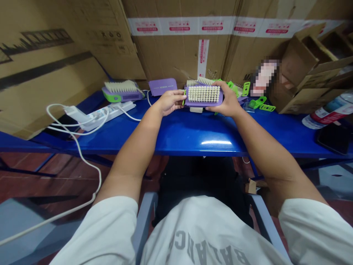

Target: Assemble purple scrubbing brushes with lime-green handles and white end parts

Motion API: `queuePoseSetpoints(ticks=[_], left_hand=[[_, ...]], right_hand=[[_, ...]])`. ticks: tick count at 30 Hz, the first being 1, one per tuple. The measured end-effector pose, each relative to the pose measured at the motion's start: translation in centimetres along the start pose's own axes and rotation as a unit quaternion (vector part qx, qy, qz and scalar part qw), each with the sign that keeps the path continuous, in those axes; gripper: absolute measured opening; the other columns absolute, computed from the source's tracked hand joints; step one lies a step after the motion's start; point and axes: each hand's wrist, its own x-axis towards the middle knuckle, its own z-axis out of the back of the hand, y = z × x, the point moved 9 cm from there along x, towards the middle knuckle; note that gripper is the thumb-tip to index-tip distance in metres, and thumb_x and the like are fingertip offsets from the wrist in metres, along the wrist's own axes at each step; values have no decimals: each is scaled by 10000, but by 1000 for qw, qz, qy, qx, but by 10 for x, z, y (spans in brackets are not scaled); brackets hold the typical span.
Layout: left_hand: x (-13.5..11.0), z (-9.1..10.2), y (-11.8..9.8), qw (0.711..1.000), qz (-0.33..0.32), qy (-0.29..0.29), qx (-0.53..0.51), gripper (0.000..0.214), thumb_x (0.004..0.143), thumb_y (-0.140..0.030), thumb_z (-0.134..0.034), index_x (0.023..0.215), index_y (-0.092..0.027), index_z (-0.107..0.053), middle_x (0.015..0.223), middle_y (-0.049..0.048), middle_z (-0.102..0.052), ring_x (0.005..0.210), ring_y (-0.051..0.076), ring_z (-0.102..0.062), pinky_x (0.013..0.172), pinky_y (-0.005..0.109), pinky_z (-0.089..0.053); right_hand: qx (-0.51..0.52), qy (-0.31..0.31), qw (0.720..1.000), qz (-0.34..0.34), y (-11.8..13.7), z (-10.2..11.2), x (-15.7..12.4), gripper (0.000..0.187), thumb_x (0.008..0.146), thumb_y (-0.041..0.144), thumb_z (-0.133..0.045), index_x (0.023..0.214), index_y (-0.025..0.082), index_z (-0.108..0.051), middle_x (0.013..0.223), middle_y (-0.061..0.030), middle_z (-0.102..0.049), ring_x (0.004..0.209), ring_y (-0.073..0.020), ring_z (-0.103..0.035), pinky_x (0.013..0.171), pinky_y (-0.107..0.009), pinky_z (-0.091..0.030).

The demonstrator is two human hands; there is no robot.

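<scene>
Between my hands is a purple scrub brush (204,95), its block of cream bristle tufts turned toward me. My right hand (228,101) wraps round its right end. At the opposite end, my left hand (171,102) pinches a narrow green piece (184,97) against the brush's edge. More purple and green brush parts lie behind, partly hidden by the held brush. Loose green clips (260,103) are to the right of my right hand. Left of my left hand stand a flat purple piece (163,87) and a purple-green brush (122,91) with pale bristles upward.
A white power strip (106,115) with cables lies on the blue table (190,132). Cardboard boxes (176,55) line the back. An open carton (309,70), a water bottle (328,110) and a dark phone (334,138) are on the right.
</scene>
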Motion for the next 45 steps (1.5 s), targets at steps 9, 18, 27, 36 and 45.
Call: queuePoseSetpoints(ticks=[9,18,27,36,45], left_hand=[[-1,0,-2,1000,-5,-1,-4,75,968,-99,-846,1026,-147,-846,997,73,-847,879,166,-790,1045,371,-673],[-3,-1,-4,1000,4,-3,-19,97,977,-93,-847,1042,-151,-804,950,62,-830,777,160,-769,986,402,-687],[-4,2,-5,1000,1,-16,-24,69,988,-113,-823,1035,-149,-790,897,51,-814,743,164,-762,912,372,-673],[-2,1,-4,1000,-7,-6,4,85,987,-106,-804,1054,-155,-823,979,71,-855,850,163,-794,1016,360,-688],[-5,-1,-6,1000,-1,-10,4,77,981,-108,-821,1044,-149,-807,1016,85,-863,874,173,-811,1075,396,-699]], right_hand=[[7,5,1000,-5,-1,0,0,1227,523,938,-1058,1521,322,-698,1520,-126,-800,1459,-502,-747,1351,-783,-567],[0,6,1000,-9,2,1,1,1216,529,953,-1048,1504,321,-693,1521,-135,-799,1480,-523,-738,1345,-803,-561],[3,9,1000,-9,4,1,1,1196,525,926,-1070,1494,329,-704,1520,-123,-812,1473,-513,-750,1344,-793,-570],[6,15,1000,-14,7,0,2,1227,510,986,-1033,1494,329,-706,1520,-125,-809,1502,-524,-727,1350,-781,-560],[-13,27,999,-12,1,-2,1,1262,536,964,-1038,1553,311,-673,1555,-141,-801,1506,-534,-728,1356,-775,-553]])
